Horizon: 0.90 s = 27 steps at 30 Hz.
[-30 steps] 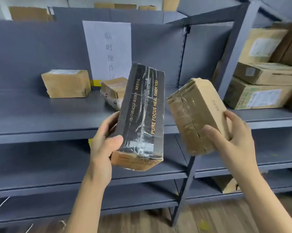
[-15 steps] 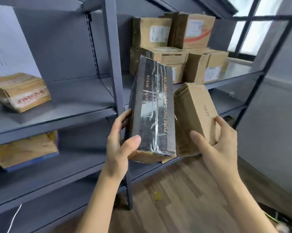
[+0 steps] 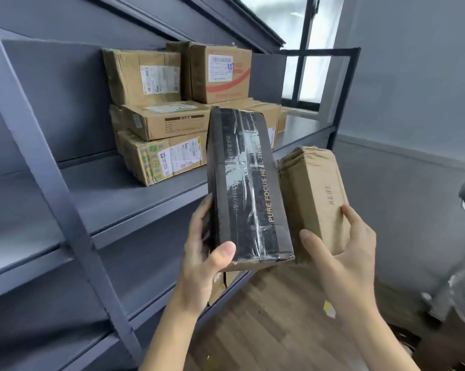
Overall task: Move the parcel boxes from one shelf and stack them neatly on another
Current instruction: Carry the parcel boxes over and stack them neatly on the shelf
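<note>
Head view is all I have, so I read the step from it alone. My left hand (image 3: 202, 253) grips the black box (image 3: 248, 188) near its lower end, thumb curled over the front face and fingers wrapped behind its left edge. My right hand (image 3: 341, 245) holds the brown box (image 3: 314, 194) the same way, thumb pressed on the near face, fingers curled round its right side. Both boxes stand on end in the air, just beside each other, in front of the grey shelf (image 3: 135, 204). I cannot tell whether they touch.

On that shelf, further back, sits a stack (image 3: 172, 116) of taped parcels with labels, a few layers high, with bare shelf board to its left and front.

I judge this the carry step: both parcels are in hand, neither yet set down. Next I would need to lower one box flat, either on the bare board beside the stack or squared on top of it, then place the other. With both hands full, each box must go down one-handed, so a slip or a crooked landing is the risk.
</note>
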Each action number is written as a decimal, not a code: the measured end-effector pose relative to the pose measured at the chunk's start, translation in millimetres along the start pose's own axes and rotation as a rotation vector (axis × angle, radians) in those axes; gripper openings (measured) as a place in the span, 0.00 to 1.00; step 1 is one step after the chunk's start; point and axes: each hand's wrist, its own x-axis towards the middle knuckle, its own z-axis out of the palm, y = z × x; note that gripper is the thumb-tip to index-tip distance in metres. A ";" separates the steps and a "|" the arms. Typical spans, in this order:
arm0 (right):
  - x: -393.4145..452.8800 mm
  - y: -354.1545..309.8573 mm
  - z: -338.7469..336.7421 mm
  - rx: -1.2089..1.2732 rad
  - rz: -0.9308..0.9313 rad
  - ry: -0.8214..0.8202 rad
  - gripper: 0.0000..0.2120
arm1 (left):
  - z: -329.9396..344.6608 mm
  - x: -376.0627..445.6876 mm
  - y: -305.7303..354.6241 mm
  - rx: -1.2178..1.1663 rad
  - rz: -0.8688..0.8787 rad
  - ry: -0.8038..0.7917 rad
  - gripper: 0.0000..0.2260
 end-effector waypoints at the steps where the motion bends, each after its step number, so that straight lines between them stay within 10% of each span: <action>1: 12.5 0.7 2.9 -0.012 -0.012 0.015 0.43 | 3.3 12.5 -4.8 -0.020 -0.007 -0.025 0.38; 27: 302.3 120.2 -10.4 -0.025 -0.130 0.179 0.44 | 182.2 248.0 -141.0 -0.117 -0.029 -0.049 0.34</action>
